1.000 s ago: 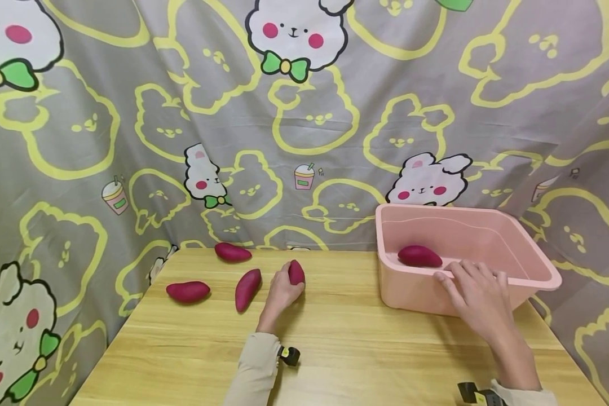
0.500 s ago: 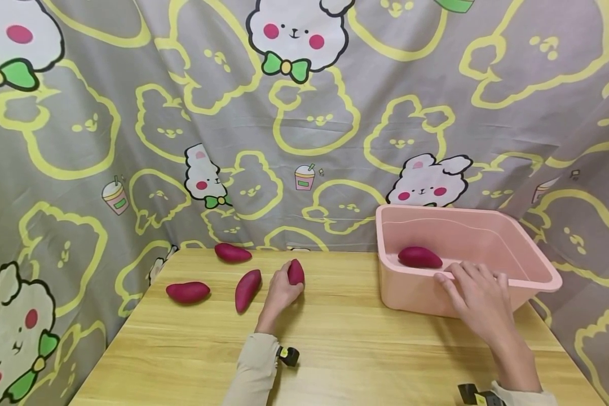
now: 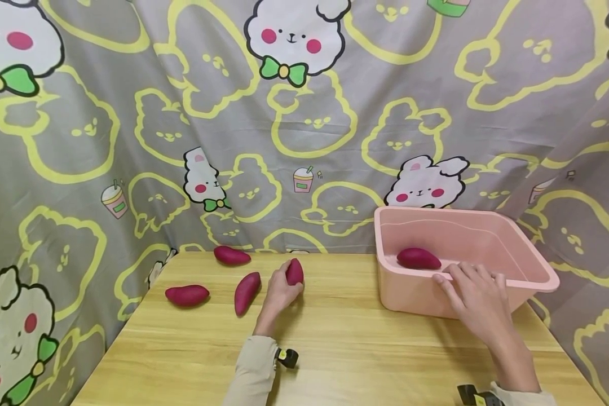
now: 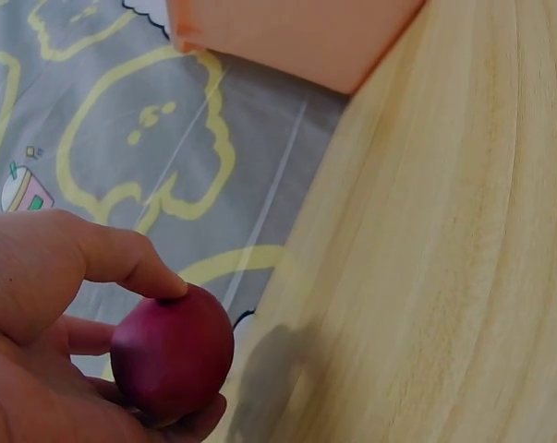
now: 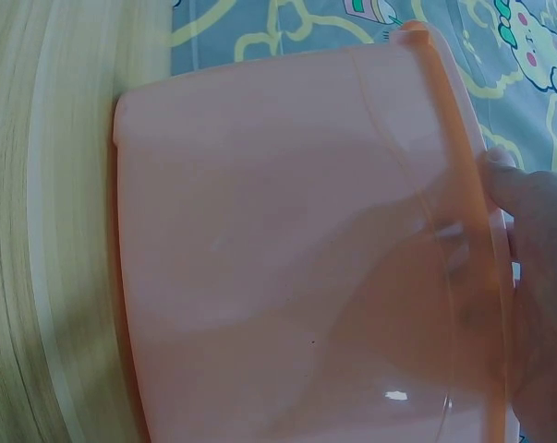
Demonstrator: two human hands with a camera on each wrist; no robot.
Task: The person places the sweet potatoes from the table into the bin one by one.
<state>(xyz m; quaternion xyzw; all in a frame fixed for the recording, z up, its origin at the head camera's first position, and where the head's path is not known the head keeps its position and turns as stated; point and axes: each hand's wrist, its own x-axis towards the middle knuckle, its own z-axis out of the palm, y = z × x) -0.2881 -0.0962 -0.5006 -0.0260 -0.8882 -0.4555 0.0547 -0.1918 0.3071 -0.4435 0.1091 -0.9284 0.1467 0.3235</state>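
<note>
Head: held tuber (image 3: 295, 272), yellow camera label (image 3: 282, 354)

Held sweet potato (image 3: 295, 270) partly hidden by left grip (image 3: 280, 287), pink bin (image 5: 260, 221) cropped in right wrist view

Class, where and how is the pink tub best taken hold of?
Probably by the near rim, coming from the person's side, fingers hooked over the edge and thumb outside. The pink tub stands upright, its top open and its rim jutting past the wall, so fingers can hook over; the right hand grips there.
</note>
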